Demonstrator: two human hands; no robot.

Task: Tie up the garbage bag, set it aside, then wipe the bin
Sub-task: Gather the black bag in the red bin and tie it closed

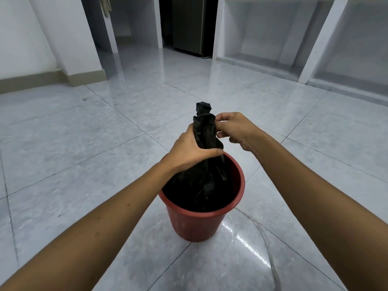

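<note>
We have one black garbage bag sitting inside one red bin on the tiled floor, its mouth gathered into a twisted neck that rises above the rim. Our left hand is closed around the lower part of that neck, just above the bin, and our right hand pinches the upper part with thumb and fingertips, the other fingers curled and loose. The film looks thin, soft and slick, so we judge it will crumple readily and could slip or tear if pulled by a single fold; the bunched neck is the place to hold it. How heavy the load is we cannot tell, as the contents are hidden. A thin clear hose curves over the floor to the right of the bin
</note>
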